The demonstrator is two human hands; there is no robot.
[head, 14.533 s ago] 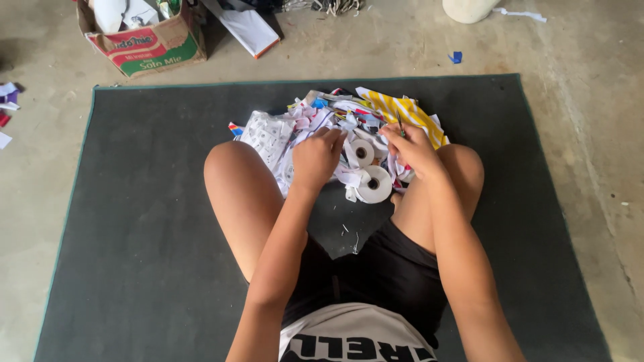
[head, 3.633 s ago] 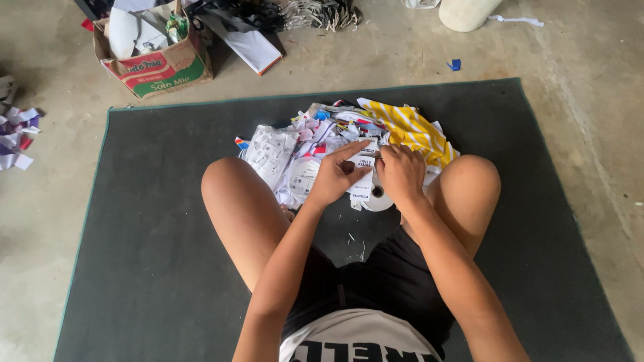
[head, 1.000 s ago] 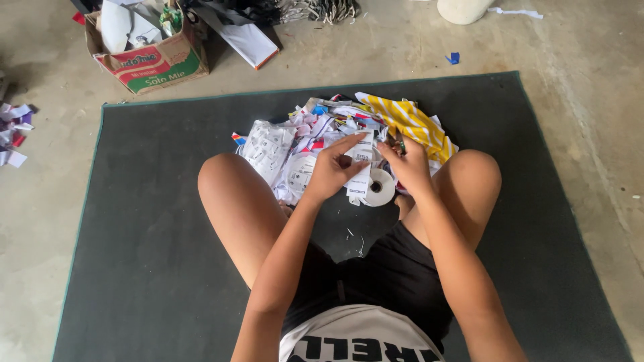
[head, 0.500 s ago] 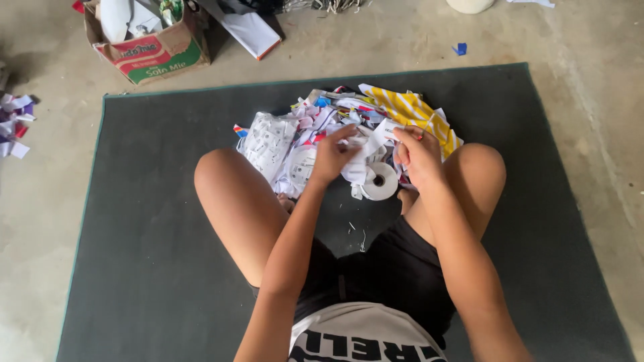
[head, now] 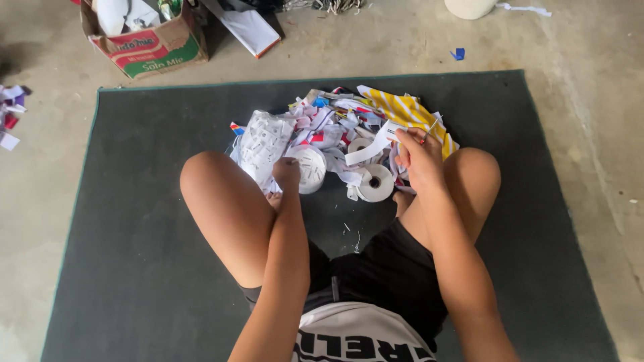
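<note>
I sit cross-legged on a dark grey mat (head: 134, 221) with a pile of cut paper scraps (head: 322, 124) in front of my knees. My right hand (head: 419, 161) pinches the end of a white paper strip (head: 370, 149) that runs down toward a white tape roll (head: 374, 182) on the mat. A thin object with a red bit pokes out above that hand's fingers. My left hand (head: 287, 173) is curled closed, touching the edge of a round white roll (head: 310, 167) beside a printed sheet (head: 263, 142). A yellow striped piece (head: 402, 110) lies at the pile's far right.
A cardboard box (head: 151, 43) with white items stands on the concrete at the far left, a flat white booklet (head: 251, 30) next to it. Loose coloured scraps (head: 10, 117) lie off the mat at left. A small blue scrap (head: 458, 53) and a white round object (head: 469, 7) lie beyond.
My hands have come apart: the left dropped back to the round white roll, and the right pulled the white strip up and to the right.
</note>
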